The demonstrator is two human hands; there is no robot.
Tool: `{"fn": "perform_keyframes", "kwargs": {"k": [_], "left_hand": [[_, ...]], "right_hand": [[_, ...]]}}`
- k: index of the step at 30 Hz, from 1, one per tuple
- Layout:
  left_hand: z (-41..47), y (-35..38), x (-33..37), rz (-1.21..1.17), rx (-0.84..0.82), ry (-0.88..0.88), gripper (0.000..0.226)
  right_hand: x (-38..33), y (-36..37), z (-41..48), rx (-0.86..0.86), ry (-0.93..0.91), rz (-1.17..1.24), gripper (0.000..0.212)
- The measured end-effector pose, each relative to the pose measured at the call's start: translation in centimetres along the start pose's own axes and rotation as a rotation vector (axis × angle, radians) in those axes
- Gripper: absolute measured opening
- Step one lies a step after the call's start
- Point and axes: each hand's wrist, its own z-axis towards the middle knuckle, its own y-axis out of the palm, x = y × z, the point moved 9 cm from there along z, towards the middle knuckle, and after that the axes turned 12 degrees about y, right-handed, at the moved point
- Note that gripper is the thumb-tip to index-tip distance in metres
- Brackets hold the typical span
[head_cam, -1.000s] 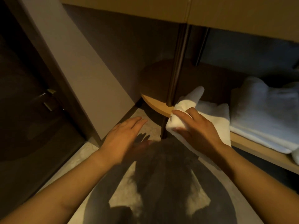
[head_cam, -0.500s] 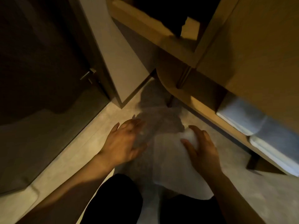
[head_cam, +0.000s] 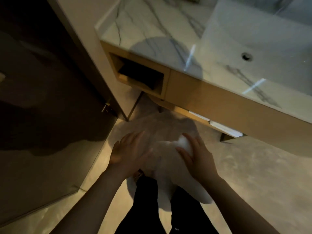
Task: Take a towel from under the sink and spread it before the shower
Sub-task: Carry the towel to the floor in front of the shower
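A white towel (head_cam: 170, 168) hangs in front of me over my dark trouser legs, with my right hand (head_cam: 195, 157) gripping its upper edge. My left hand (head_cam: 128, 154) is flat with spread fingers against the towel's left side, blurred by motion; whether it grips the cloth I cannot tell. The marble sink counter (head_cam: 152, 34) is above, with the basin (head_cam: 253, 39) at the upper right. More folded white towels (head_cam: 224, 129) lie on the low shelf under it.
A dark glass door (head_cam: 42, 81) with a small metal fitting (head_cam: 105, 108) fills the left side. A wooden open cubby (head_cam: 140, 76) sits in the vanity front. Pale stone floor (head_cam: 253, 174) spreads to the right and below.
The view has risen from under the vanity to above the counter. The towel has come off the shelf in my right hand, and my left hand has moved onto it.
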Motion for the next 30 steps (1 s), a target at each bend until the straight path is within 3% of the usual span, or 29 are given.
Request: {"fn": "perform_keyframes", "kwargs": {"k": [4,9,15,24,30], "left_hand": [[0.1,-1.8,4.6,0.131,0.057,0.116,0.071],[-0.9,-1.3,8.9,0.205,0.081,0.134,0.08],[-3.7,2.6,15.5,0.239,0.058,0.16,0.085],[-10.2,10.2,20.4,0.127,0.108,-0.047,0.083],[-15.2,11.5,21.2,0.12,0.165,-0.154,0.082]], "right_hand": [[0.2,-4.6,-1.6,0.12,-0.026,0.103,0.05],[2.3,-9.5,-3.8,0.212,-0.084,0.14,0.046],[7.4,-13.8,-7.2,0.179,-0.085,0.146,0.049],[12.7,-15.6,-11.5,0.038,-0.182,0.053,0.054],[12.0,-14.8,-13.9,-0.071,-0.292,0.051,0.05]]}}
